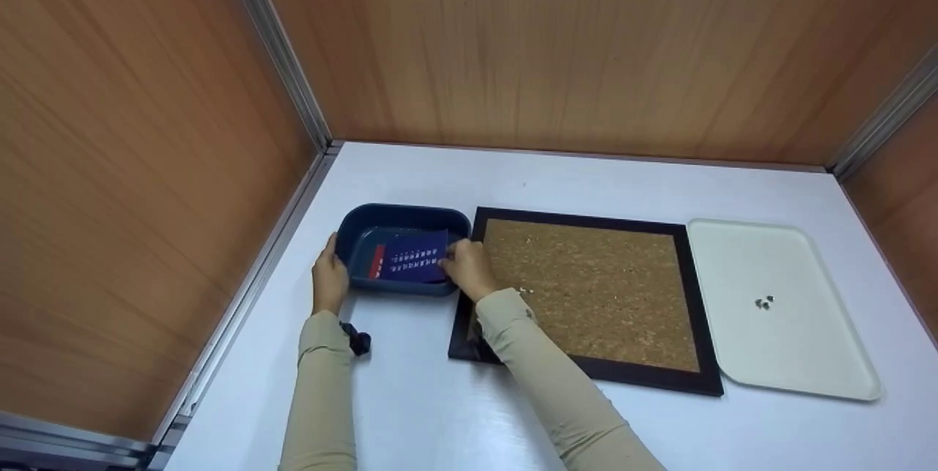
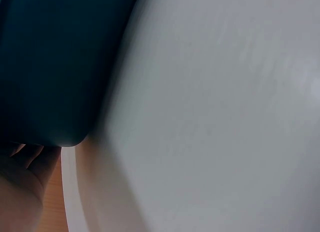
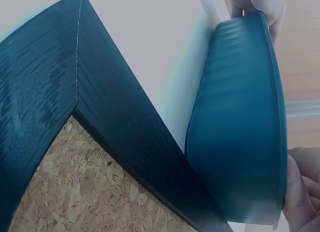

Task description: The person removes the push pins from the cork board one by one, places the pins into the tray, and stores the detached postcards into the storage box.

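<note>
A dark blue rectangular basin (image 1: 403,288) stands on the left of the white table. Inside it lies a dark blue card (image 1: 414,255) with white writing and a red strip at its left end. My left hand (image 1: 330,280) holds the basin's left end, its fingers against the outer wall in the left wrist view. Over the basin's right rim reaches my right hand (image 1: 469,266), whose fingertips pinch the card's right edge. The right wrist view shows the right thumb and fingers at the rim, with the card hidden behind the wall.
A cork board (image 1: 593,295) with a black frame lies right of the basin, under my right forearm; a few small pale specks dot it. Beyond it, a white tray (image 1: 791,354) carries several small shiny pieces (image 1: 764,303). Wood-patterned panels (image 1: 571,46) enclose the table.
</note>
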Available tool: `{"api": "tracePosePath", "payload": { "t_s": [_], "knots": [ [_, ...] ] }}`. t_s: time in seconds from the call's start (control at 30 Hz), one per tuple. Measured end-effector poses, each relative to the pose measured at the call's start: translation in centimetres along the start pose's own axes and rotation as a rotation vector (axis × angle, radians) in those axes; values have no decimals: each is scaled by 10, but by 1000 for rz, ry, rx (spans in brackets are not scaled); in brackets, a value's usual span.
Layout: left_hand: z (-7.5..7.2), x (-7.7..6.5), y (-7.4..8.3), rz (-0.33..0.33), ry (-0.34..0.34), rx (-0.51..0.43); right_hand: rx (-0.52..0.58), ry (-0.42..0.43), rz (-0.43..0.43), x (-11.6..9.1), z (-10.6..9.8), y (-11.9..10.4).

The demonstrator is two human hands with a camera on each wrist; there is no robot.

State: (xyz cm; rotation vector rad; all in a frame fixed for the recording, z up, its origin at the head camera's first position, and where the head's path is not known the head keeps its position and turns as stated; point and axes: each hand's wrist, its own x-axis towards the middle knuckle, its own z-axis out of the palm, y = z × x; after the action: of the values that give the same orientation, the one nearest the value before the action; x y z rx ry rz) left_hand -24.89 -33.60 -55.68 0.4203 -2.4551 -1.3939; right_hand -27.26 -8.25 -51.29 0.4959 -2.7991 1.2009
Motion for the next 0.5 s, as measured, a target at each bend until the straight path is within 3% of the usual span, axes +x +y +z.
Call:
{"api": "tracePosePath", "payload": {
  "t_s": [0.5],
  "knots": [
    [0,2,-1,-6,-16,-7,61,-46,61,0,2,0]
  ]
}}
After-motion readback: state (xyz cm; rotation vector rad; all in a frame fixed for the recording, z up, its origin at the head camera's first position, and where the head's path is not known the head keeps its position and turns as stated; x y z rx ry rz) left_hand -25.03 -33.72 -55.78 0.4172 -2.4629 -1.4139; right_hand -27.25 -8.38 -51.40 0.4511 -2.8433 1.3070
